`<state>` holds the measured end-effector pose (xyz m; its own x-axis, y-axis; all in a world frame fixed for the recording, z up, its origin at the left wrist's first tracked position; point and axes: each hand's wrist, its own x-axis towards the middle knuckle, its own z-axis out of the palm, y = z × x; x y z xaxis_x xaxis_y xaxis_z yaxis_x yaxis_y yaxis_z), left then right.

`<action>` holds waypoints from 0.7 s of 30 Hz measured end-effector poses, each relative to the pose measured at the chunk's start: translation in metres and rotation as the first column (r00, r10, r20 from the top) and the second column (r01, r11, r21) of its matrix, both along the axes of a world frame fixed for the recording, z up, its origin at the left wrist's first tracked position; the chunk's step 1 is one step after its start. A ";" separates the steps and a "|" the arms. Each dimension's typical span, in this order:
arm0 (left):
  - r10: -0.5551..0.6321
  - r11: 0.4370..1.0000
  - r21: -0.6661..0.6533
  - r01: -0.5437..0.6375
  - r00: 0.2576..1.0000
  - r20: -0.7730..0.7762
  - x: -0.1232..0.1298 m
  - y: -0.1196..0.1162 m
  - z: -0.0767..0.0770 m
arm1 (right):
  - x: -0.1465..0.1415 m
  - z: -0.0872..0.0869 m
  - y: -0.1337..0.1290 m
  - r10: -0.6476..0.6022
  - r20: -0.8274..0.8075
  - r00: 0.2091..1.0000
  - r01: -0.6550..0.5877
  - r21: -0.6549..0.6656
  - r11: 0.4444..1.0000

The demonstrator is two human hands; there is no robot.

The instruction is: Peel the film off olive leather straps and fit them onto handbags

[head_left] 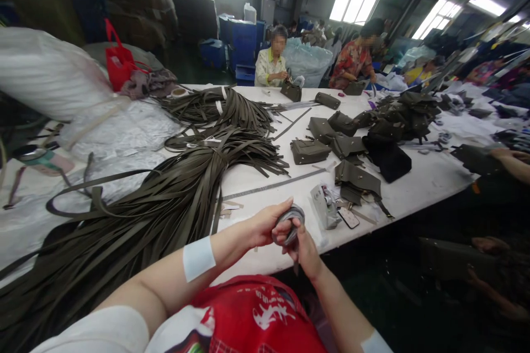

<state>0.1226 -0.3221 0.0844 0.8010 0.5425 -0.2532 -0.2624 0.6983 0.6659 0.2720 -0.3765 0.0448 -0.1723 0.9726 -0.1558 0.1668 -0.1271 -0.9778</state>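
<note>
On the left, dark straps (194, 176) are heaped across the worktop (430, 176). A grey coiled strap (297, 211) is held upright between both hands: its left side is gripped by the left hand's (265, 227) curled fingers, its right side pinched by the right hand's (309, 251), equally near. Farther right, a pale box (318, 200) and dark bags (358, 179) are set apart, the coil unobstructed.
</note>
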 end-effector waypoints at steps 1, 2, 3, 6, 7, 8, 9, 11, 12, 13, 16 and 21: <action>0.055 0.998 -0.035 -0.054 0.998 0.037 0.001 0.000 -0.001 | -0.010 -0.005 -0.001 -0.055 -0.066 0.996 0.054 -0.017 0.998; 0.109 0.993 -0.052 -0.106 0.993 0.052 0.002 0.000 -0.003 | -0.018 -0.008 -0.001 -0.101 -0.120 0.988 0.099 -0.024 0.995; 0.157 0.987 -0.043 -0.155 0.987 0.044 0.001 -0.001 -0.005 | -0.022 -0.010 0.000 -0.144 -0.173 0.974 0.141 -0.032 0.989; 0.370 0.920 0.186 -0.344 0.919 -0.133 -0.009 -0.003 -0.013 | -0.016 -0.008 0.009 -0.099 -0.131 0.987 0.099 -0.005 0.995; 0.460 0.871 0.291 -0.396 0.866 -0.196 -0.015 -0.004 -0.016 | -0.010 -0.006 0.013 -0.027 -0.040 0.999 0.027 0.008 1.000; 0.531 0.817 0.400 -0.414 0.812 -0.244 -0.021 -0.006 -0.019 | -0.005 -0.004 0.016 0.060 0.064 0.996 -0.061 0.007 0.998; 0.575 0.767 0.506 -0.395 0.772 -0.270 -0.027 -0.008 -0.022 | -0.001 -0.002 0.018 0.151 0.155 0.976 -0.151 -0.011 0.989; 0.599 0.676 0.680 -0.283 0.749 -0.284 -0.039 -0.015 -0.028 | 0.001 -0.001 0.023 0.294 0.240 0.925 -0.284 -0.078 0.956; 0.606 0.627 0.747 -0.221 0.740 -0.291 -0.043 -0.018 -0.031 | -0.001 -0.003 0.025 0.326 0.227 0.918 -0.309 -0.107 0.945; 0.630 0.595 0.779 -0.199 0.716 -0.299 -0.047 -0.022 -0.034 | -0.006 -0.006 0.026 0.336 0.193 0.922 -0.317 -0.126 0.940; 0.761 0.590 0.720 -0.366 0.549 -0.344 -0.057 -0.029 -0.044 | -0.029 -0.018 0.028 0.338 0.081 0.938 -0.324 -0.148 0.934; 0.812 0.583 0.620 -0.525 0.391 -0.433 -0.079 -0.034 -0.065 | -0.063 -0.033 0.032 0.458 0.034 0.888 -0.445 -0.190 0.875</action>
<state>0.0434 -0.3557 0.0192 -0.1625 0.9709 -0.1761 0.0341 0.1839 0.9824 0.2086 -0.3448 0.0122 -0.5671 0.7487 -0.3432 0.3189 -0.1845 -0.9296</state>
